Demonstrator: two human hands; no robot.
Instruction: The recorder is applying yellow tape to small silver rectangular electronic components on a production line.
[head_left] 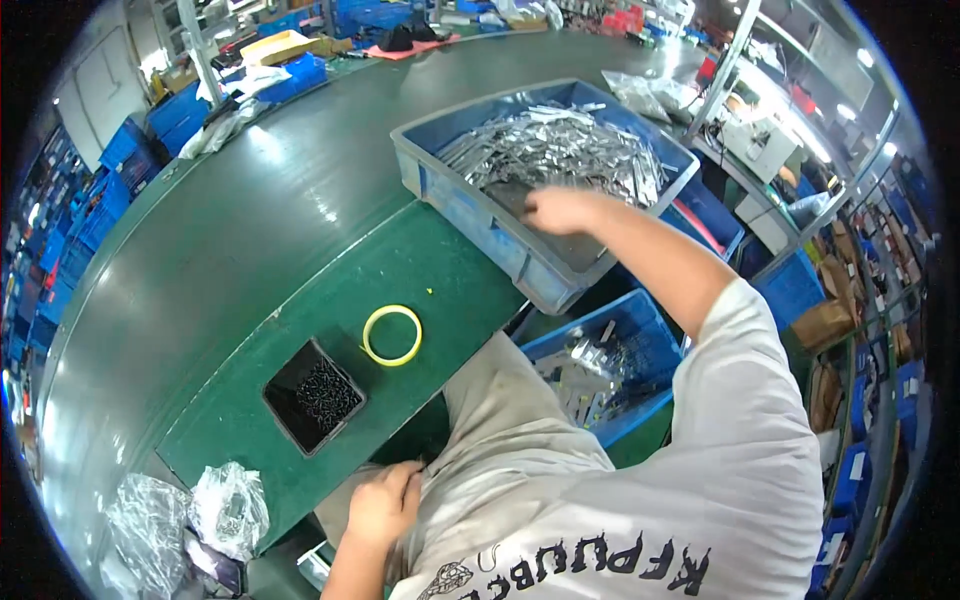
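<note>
My right hand point(560, 210) reaches over the near side of a large blue plastic bin point(470, 215). Many thin, shiny metal strips point(590, 145) are heaped in that bin, mostly toward its far side. The right hand's fingers are curled together just above the bare bin floor; whatever they may hold is too small to tell. Beside my lap, below the table edge, is my left hand point(385, 505) with its fingers bent and pressed together. I cannot make out what is in it. A black tray point(283, 395) of small black screw-like parts point(328, 392) sits on the green tabletop point(330, 290), beyond the left hand.
A roll of yellow tape point(418, 345) lies right of the black tray. Under the big bin stands a blue crate point(655, 405) with plastic-bagged parts. Clear plastic bags point(230, 510) lie at the lower left. A grey-green conveyor point(270, 170) curves along the far side.
</note>
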